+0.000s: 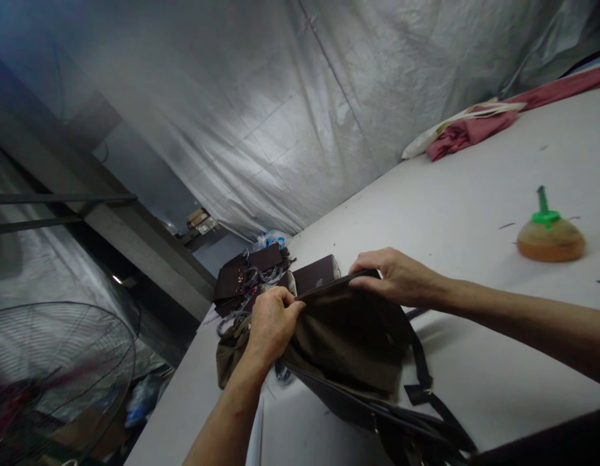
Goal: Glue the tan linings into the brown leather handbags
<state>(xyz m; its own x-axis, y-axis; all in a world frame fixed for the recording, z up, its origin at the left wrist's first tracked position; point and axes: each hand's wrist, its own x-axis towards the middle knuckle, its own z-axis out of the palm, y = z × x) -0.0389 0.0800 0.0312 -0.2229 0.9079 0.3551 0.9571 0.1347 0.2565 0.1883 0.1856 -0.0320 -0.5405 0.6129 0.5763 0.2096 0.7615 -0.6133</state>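
Observation:
A dark brown bag [351, 340] with black straps lies on the white table [474, 213] in front of me. My left hand [272, 323] is closed, gripping the bag's upper edge and bunched lining at its left side. My right hand [394, 275] is closed over the same top edge further right, fingers curled around the rim. Together the two hands hold the bag's mouth. A black strap with a buckle [421, 388] trails off the bag toward me.
A pile of dark brown bag pieces [251, 275] lies just beyond the bag. An orange glue bottle with a green cap [549, 236] stands at the right. Red and cream cloth [467, 126] lies at the far edge. A wire fan [57, 382] stands at lower left, off the table.

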